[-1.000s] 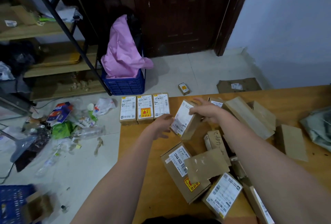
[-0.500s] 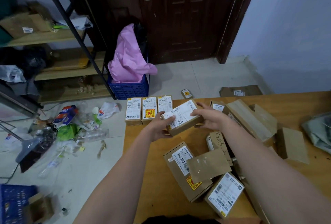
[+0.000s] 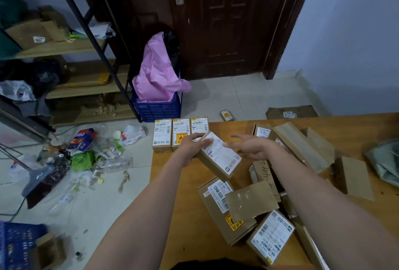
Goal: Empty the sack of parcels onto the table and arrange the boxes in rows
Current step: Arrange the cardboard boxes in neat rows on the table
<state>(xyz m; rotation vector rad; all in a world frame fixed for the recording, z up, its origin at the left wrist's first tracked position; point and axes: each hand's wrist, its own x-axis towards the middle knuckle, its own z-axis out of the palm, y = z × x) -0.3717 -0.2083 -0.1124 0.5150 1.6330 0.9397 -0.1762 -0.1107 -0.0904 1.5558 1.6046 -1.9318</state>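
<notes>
While the fourth box is up off the wood, this is how things lie and how I judge they will handle, from my left across to my right.

Row on the far left corner: three small brown cardboard boxes with white shipping labels [image 3: 181, 134] stand side by side, touching, at the table's far left edge; the next place is just to their right.

Left hand: my left hand [image 3: 191, 147] grips the near-left end of the box in hand, fingers curled over its top edge, thumb hidden from me.

Box in hand: the small brown cardboard box with the long white label [image 3: 220, 156] is tilted, label up, just in front of the row's right end. It looks light and stiff; I judge the cardboard will not crush under a firm pinch. The label looks smoother than bare card, so I would hold the bare card sides, across the short width.

Right hand: my right hand [image 3: 251, 145] hovers at the box's far-right side, fingers straight and spread, holding nothing; whether the tips touch the label I cannot tell.

Pile: loose brown cardboard boxes [image 3: 254, 205] lie heaped at mixed angles on the light wooden table [image 3: 177, 215], some label down. Those leaning on each other may slide when one is pulled.

Larger box near me: the bigger carton marked 12V4A [image 3: 216, 202] is probably heavier; I would use two hands at its ends.

Sack: a grey-green crumpled sack [image 3: 386, 161] lies at the right edge, seemingly emptied.
</notes>
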